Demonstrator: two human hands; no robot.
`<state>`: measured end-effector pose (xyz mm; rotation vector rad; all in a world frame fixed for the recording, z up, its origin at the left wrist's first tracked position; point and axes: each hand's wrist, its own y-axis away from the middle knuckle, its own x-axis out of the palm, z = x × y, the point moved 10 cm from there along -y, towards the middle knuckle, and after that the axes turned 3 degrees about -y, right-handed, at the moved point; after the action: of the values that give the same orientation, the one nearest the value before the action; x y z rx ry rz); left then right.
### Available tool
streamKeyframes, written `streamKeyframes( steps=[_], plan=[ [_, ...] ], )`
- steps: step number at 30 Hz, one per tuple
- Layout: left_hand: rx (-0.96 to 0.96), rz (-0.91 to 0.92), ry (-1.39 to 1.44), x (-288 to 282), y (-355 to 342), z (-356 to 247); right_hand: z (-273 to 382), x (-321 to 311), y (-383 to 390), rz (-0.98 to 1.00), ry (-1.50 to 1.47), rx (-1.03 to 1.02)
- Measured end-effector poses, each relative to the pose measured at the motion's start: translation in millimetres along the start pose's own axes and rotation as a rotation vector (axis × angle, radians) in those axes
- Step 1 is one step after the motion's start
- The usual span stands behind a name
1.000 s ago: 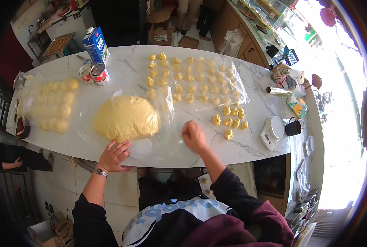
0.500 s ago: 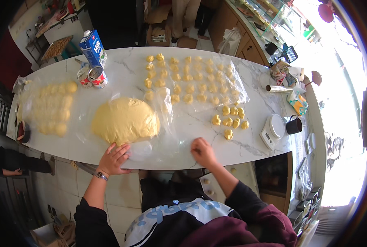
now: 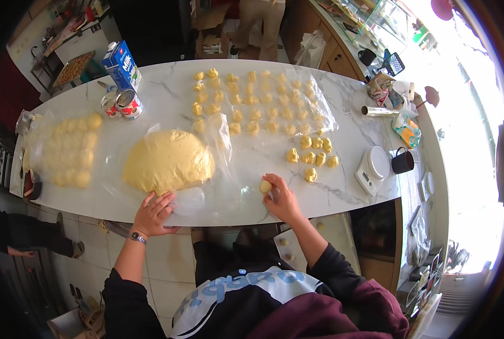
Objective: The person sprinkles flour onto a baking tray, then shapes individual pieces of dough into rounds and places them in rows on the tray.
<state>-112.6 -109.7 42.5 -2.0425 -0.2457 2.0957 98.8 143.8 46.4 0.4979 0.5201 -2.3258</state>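
Note:
A small round dough ball [image 3: 265, 186] is at the fingertips of my right hand [image 3: 284, 203], with the thumb and fingers curled about it on the marble counter. My left hand [image 3: 154, 215] lies with its fingers outstretched at the counter's near edge, its fingertips at the front of a large yellow dough mound [image 3: 170, 161]. It holds nothing. Clear plastic film [image 3: 222, 133] stands crumpled along the mound's right side. Several rough dough lumps [image 3: 308, 159] sit uncovered beyond my right hand. More lumps [image 3: 271, 112] lie in rows under a clear sheet at the back.
Smooth dough balls [image 3: 74, 148] rest under plastic at the left. A milk carton [image 3: 122, 66] and cans [image 3: 130, 105] stand at the back left. To the right are a white scale [image 3: 371, 168] and a dark mug [image 3: 402, 161]. Other people stand behind the counter and at left.
My right hand has opened out from a fist and moved slightly, so the smooth dough ball now shows at its fingers. The left hand stays beside the mound. The view has shifted slightly.

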Motion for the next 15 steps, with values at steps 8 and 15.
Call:
streamKeyframes(
  steps=[8, 15],
  plan=[
    [0.015, -0.007, -0.009, 1, -11, -1, -15, 11, -36, -0.026, -0.269, 0.037],
    [-0.027, 0.01, 0.002, 1, 0, 0, -14, -7, -28, 0.096, 0.193, -0.168]
  ],
)
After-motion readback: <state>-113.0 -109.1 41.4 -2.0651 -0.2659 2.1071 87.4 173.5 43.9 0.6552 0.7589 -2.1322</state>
